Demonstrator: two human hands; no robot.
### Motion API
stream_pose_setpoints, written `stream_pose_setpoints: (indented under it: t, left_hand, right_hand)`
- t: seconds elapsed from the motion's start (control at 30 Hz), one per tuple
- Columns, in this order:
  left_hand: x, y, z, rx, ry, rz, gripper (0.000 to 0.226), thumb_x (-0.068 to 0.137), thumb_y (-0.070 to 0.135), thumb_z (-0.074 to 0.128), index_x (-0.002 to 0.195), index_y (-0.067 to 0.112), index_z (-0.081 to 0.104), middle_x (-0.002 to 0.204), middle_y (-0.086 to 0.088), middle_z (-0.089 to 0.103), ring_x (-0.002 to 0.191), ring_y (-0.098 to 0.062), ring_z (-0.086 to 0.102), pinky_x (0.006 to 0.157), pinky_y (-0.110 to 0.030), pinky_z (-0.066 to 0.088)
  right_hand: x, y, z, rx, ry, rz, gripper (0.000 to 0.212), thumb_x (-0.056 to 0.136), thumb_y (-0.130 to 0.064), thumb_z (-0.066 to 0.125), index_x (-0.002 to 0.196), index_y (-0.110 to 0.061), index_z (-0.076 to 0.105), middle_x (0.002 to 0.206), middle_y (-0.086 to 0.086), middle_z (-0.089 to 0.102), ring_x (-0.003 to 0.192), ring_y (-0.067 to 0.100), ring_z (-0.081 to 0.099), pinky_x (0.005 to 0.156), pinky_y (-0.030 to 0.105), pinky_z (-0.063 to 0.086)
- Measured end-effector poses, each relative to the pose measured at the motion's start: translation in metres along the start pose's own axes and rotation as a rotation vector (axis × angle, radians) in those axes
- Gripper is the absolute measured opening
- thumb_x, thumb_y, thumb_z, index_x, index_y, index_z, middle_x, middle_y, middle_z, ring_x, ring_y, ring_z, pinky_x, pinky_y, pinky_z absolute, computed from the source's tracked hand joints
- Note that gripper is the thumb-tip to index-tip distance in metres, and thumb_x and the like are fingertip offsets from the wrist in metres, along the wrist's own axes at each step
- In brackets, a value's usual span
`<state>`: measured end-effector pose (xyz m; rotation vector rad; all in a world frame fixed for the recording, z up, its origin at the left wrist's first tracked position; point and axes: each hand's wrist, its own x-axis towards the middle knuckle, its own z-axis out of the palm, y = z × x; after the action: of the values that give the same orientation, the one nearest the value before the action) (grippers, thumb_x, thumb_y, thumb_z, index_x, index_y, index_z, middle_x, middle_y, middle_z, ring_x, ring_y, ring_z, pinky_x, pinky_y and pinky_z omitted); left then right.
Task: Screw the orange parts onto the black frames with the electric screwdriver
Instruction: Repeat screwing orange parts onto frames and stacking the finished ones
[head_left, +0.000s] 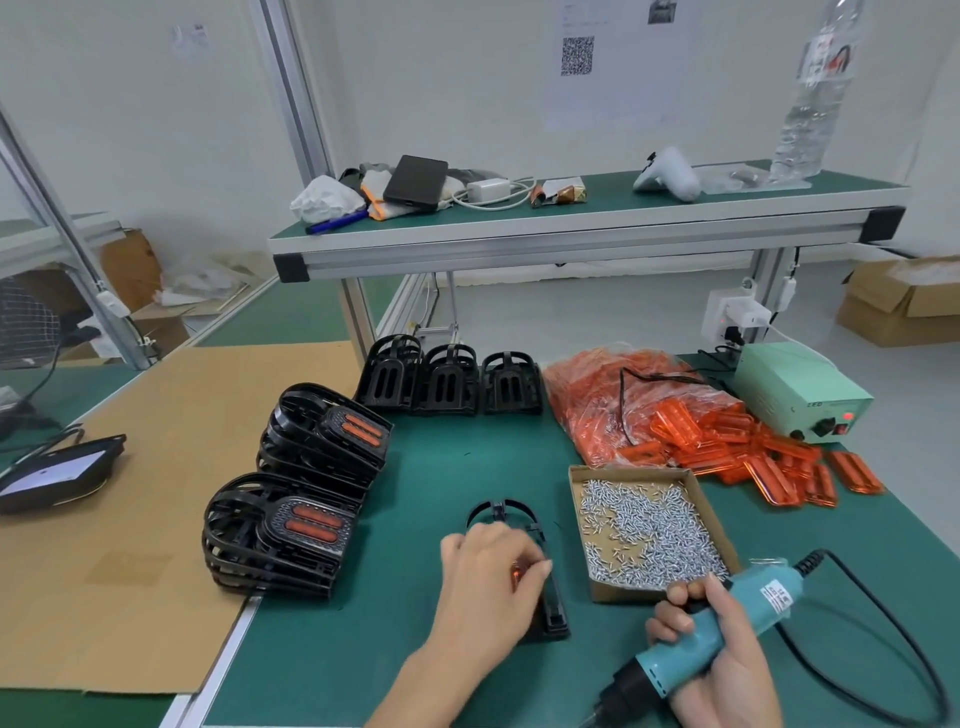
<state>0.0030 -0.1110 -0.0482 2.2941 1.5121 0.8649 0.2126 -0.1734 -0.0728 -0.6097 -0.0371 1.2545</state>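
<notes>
My left hand (493, 566) rests on the black frame (524, 561) lying flat near the front edge of the desk (441, 457), fingers curled down over it; a glint of an orange part (517, 567) shows under my fingertips, so I judge I am seating it in the frame's slot before driving a screw. My right hand (722, 654) grips the electric screwdriver (727, 629), its bit pointing down toward the front edge, well clear of the frame. The cardboard tray of screws (649, 535) sits just right of the frame, and the pile of loose orange parts (727, 441) lies behind it toward the back right. Finished frames are stacked (291, 525) to the left; bare ones (452, 382) stand at the back. Next, I think, a screw has to go into the hole, then the bit must come over upright onto it while my left hand holds the part from shifting.
</notes>
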Motion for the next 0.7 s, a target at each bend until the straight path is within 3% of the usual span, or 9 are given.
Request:
stream_pose_setpoints:
  t: [0.13, 0.27, 0.37, 0.53, 0.7]
  left_hand:
    - [0.048, 0.046, 0.019, -0.001, -0.1, 0.18, 0.011, 0.096, 0.035, 0.064, 0.088, 0.03, 0.068, 0.089, 0.016, 0.064, 0.093, -0.011, 0.053, 0.091, -0.037, 0.042]
    - [0.088, 0.082, 0.053, 0.315, -0.24, 0.245, 0.009, 0.092, 0.018, 0.064, 0.094, 0.017, 0.072, 0.1, -0.008, 0.072, 0.101, -0.03, 0.059, 0.085, -0.043, 0.041]
    - [0.097, 0.09, 0.069, 0.514, -0.333, 0.241, 0.007, 0.089, 0.009, 0.066, 0.095, 0.011, 0.069, 0.102, -0.015, 0.07, 0.102, -0.034, 0.062, 0.087, -0.043, 0.047]
    - [0.098, 0.087, 0.083, 0.518, -0.32, 0.248, 0.009, 0.088, 0.003, 0.063, 0.092, 0.008, 0.07, 0.1, -0.017, 0.069, 0.099, -0.036, 0.064, 0.086, -0.043, 0.048]
    - [0.094, 0.074, 0.085, 0.455, -0.262, 0.249, 0.007, 0.092, 0.01, 0.063, 0.091, 0.009, 0.07, 0.096, -0.015, 0.07, 0.096, -0.035, 0.062, 0.087, -0.043, 0.045]
  right_hand:
    - [0.0, 0.0, -0.001, -0.001, -0.016, 0.013, 0.031, 0.099, -0.025, 0.051, 0.07, -0.015, 0.057, 0.069, 0.003, 0.054, 0.044, 0.007, 0.045, 0.041, 0.019, 0.042]
    - [0.0, 0.0, -0.001, -0.012, -0.026, 0.024, 0.029, 0.088, -0.029, 0.058, 0.063, -0.016, 0.062, 0.067, 0.003, 0.055, 0.044, 0.007, 0.044, 0.04, 0.019, 0.041]
    - [0.0, 0.001, -0.001, -0.011, -0.02, 0.019, 0.028, 0.087, -0.029, 0.059, 0.062, -0.016, 0.063, 0.067, 0.003, 0.056, 0.043, 0.007, 0.044, 0.04, 0.02, 0.041]
    - [0.0, 0.0, 0.0, -0.009, -0.008, 0.019, 0.026, 0.087, -0.028, 0.06, 0.065, -0.014, 0.061, 0.067, 0.005, 0.055, 0.042, 0.008, 0.044, 0.039, 0.021, 0.041]
    - [-0.001, 0.0, -0.002, -0.017, -0.008, 0.019, 0.024, 0.087, -0.029, 0.061, 0.068, -0.014, 0.059, 0.068, 0.004, 0.056, 0.043, 0.008, 0.045, 0.04, 0.021, 0.042]
